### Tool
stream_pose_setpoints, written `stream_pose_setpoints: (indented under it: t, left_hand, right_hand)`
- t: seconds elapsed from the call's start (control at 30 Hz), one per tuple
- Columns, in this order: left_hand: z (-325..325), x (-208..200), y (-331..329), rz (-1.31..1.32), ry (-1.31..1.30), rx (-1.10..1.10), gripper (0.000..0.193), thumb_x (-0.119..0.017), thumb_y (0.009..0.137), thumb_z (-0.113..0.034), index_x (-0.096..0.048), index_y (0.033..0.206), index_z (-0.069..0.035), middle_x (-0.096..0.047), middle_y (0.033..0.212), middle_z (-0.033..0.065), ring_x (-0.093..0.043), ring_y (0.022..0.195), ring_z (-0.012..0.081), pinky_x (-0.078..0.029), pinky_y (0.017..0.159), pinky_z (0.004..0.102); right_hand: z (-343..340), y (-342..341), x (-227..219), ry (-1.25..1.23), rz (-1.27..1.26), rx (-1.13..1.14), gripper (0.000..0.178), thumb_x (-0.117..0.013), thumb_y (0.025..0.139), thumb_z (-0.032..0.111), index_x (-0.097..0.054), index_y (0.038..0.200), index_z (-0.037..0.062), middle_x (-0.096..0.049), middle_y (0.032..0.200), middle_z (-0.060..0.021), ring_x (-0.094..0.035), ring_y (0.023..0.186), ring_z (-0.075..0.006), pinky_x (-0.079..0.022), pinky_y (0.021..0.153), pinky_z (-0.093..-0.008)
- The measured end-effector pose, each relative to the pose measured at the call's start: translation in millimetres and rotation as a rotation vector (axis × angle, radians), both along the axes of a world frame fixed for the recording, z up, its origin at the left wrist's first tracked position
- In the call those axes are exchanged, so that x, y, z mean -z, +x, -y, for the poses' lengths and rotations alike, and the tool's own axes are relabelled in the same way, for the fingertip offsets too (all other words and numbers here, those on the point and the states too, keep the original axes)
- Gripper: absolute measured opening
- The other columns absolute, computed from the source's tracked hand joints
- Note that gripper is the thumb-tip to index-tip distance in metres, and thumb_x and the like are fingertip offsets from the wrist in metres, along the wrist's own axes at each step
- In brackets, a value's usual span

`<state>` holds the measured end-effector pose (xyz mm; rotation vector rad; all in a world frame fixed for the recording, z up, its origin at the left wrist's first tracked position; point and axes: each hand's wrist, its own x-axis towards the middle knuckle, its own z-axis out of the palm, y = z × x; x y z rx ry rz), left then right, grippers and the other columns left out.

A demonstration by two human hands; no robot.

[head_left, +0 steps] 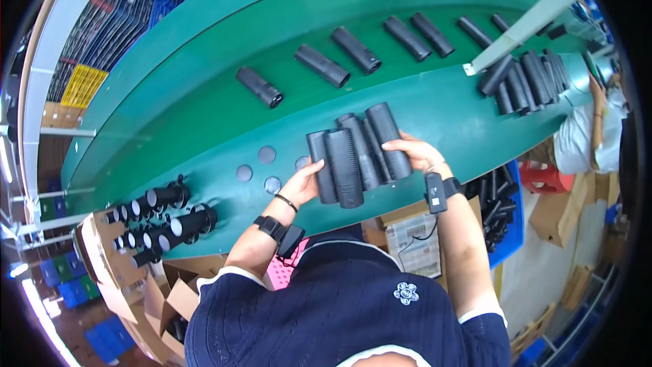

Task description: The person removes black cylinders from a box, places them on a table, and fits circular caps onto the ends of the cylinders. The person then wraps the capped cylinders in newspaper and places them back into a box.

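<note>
Tubes [345, 168] — several, black, some with a ribbed face — are bunched side by side in front of you, over the green surface [448, 119]. Both your forearms come up from below: the left slants up and inward, the right rises more steeply, and each wrist carries a strapped black device [435, 193]. Your left hand [303, 182] grips the bunch from its left side, the thumb on the outermost tube and the other fingers mostly out of sight. Your right hand [420, 153] clasps the opposite side, with one digit reaching across the rightmost tube. The hands stand apart by the breadth of the bunch, with the tubes held between them; whether the lower ends touch the surface you cannot tell. Near your left hand lie grey discs [266, 155], one partly hidden by it. Beyond, more tubes lie tilted in a row on the darker belt [197, 112], and others are piled at the right, near a co-worker [574, 139]. At the left stand black cylinders [182, 224] with pale round ends.
</note>
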<state>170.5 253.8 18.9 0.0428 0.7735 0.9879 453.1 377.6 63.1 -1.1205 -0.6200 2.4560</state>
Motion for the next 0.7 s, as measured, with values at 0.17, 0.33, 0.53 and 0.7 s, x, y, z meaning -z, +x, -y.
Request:
stream_pose_setpoints:
  t: [0.17, 0.33, 0.53, 0.7]
  left_hand:
    - [11.9, -8.3, -6.4, 0.133, -0.097, -0.064, 0.052, -0.061, 0.091, -0.019, -0.039, 0.137, -0.018, -0.049, 0.136, 0.0074, -0.048, 0.125, 0.0291, -0.039, 0.102, 0.0532]
    - [18.6, -9.7, 2.7, -0.298, 0.027, -0.001, 0.073, -0.067, 0.087, -0.018, -0.021, 0.145, -0.015, -0.041, 0.140, 0.0133, -0.043, 0.128, 0.0318, -0.037, 0.104, 0.0526]
    - [22.8, -9.4, 31.1, -1.334, 0.012, 0.126, 0.111, -0.078, 0.075, -0.039, -0.004, 0.148, 0.000, -0.025, 0.143, 0.0267, -0.023, 0.134, 0.0448, -0.024, 0.109, 0.0508]
    - [3.2, -46.0, 52.4, -1.812, 0.722, 0.298, 0.091, -0.075, 0.072, -0.047, -0.034, 0.142, -0.005, -0.040, 0.135, 0.0194, -0.037, 0.124, 0.0369, -0.025, 0.101, 0.0510]
  right_hand:
    - [-7.3, 3.0, 24.1, 0.140, 0.176, -0.076, 0.076, -0.074, 0.079, 0.009, -0.035, 0.143, 0.0034, -0.053, 0.128, -0.0140, -0.054, 0.115, -0.0246, -0.045, 0.098, -0.0339]
    - [-6.1, 3.3, 37.8, 0.437, 0.439, 0.011, 0.086, -0.078, 0.076, 0.017, -0.029, 0.145, 0.0001, -0.052, 0.129, -0.0166, -0.051, 0.118, -0.0246, -0.043, 0.099, -0.0339]
    - [18.6, 7.4, 63.7, 1.037, 1.214, -0.193, 0.064, -0.066, 0.087, 0.030, -0.041, 0.134, -0.0047, -0.054, 0.122, -0.0230, -0.053, 0.110, -0.0322, -0.040, 0.099, -0.0372]
    - [100.2, 27.3, 69.1, 0.901, 1.168, 0.691, 0.030, -0.049, 0.100, 0.023, -0.050, 0.118, -0.0014, -0.054, 0.109, -0.0156, -0.052, 0.098, -0.0236, -0.042, 0.089, -0.0345]
